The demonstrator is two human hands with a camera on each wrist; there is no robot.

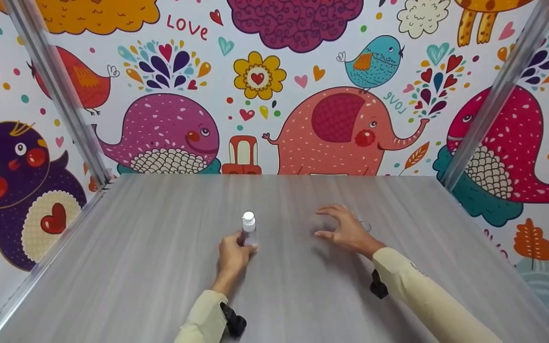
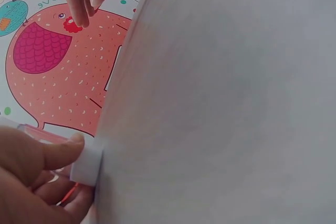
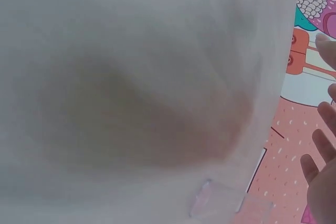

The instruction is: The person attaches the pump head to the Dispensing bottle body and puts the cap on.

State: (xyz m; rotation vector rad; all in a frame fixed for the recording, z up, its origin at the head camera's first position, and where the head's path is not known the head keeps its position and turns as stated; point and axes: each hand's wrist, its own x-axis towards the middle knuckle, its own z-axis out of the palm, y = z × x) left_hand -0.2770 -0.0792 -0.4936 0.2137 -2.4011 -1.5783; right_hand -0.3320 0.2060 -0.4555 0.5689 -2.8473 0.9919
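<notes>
the left hand [image 1: 233, 253] held the small bottle [image 1: 249, 235], with the thumb and fingers bent round its lower part; the bottle, with a white cap [image 1: 248, 217] on top, was nearly upright at the table [image 1: 160, 267], well apart from the right hand [image 1: 346, 232]; whether its base touched the table could not be told; the right hand held nothing, and its thumb and fingers made a wide curve; a clear piece [image 1: 366, 226] lay just beside the back of this hand, partly hidden by it;

the first risk, it seemed, was with this piece; because it was so transparent against the pale grey, the right hand or its sleeve [image 1: 427, 281] could brush it and push it away without notice; the bottle could also give trouble; the hold was low and the cap was above it, so a sideways push on the cap might tilt the bottle or turn it in the fingers; a loosened thumb might let it fall over and roll.
</notes>
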